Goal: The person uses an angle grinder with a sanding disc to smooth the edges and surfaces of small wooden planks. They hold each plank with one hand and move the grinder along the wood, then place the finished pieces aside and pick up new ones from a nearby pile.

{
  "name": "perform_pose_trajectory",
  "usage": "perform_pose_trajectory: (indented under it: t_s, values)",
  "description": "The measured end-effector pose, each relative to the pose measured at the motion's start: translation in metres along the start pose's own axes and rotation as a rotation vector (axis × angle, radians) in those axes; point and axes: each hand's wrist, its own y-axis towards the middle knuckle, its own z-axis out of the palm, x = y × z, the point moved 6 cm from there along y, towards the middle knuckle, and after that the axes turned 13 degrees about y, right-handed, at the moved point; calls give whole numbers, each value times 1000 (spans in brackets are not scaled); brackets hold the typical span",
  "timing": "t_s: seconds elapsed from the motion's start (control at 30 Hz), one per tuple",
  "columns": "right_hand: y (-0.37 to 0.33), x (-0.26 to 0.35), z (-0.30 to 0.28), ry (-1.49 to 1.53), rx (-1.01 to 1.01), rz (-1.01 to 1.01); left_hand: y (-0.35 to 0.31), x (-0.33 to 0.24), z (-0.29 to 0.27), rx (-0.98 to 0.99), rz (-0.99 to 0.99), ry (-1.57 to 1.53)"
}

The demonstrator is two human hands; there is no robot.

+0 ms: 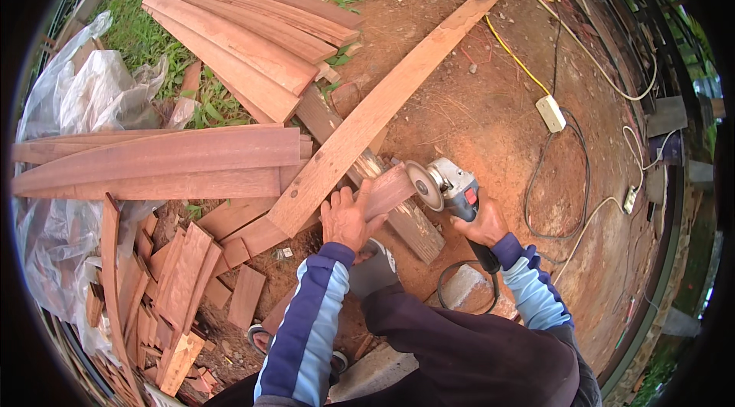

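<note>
My right hand is wrapped round the body of an angle grinder. Its round disc meets the end of a short reddish wooden board. Whether the disc is spinning cannot be made out. My left hand grips that board, fingers laid over its face and thumb along the near edge. Beneath the board lies a thick, rough timber beam, slanting across the ground. Just beyond my left hand, a long plank runs diagonally from the middle toward the far right.
Stacked boards lie far left, with more boards nearer. Plastic sheeting and wood offcuts fill the left side. A white power strip with cables sits on the dirt at right. A stone block lies by the grinder's cord.
</note>
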Motion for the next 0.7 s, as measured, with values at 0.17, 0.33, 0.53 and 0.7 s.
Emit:
perform_pose_trajectory:
  t_s: [0.17, 0.33, 0.53, 0.7]
  values:
    - [0, -2, 2, -7, 5, -26, 0, 1, 1, 8, 0, 9]
    - [1, -1, 1, 10, 4, -14, 0, 0, 1, 26, -3, 11]
    - [3, 3, 1, 2, 19, 26, 0, 1, 2, 25, -1, 11]
    - [5, 7, 1, 1, 14, 29, 0, 2, 1, 7, 1, 24]
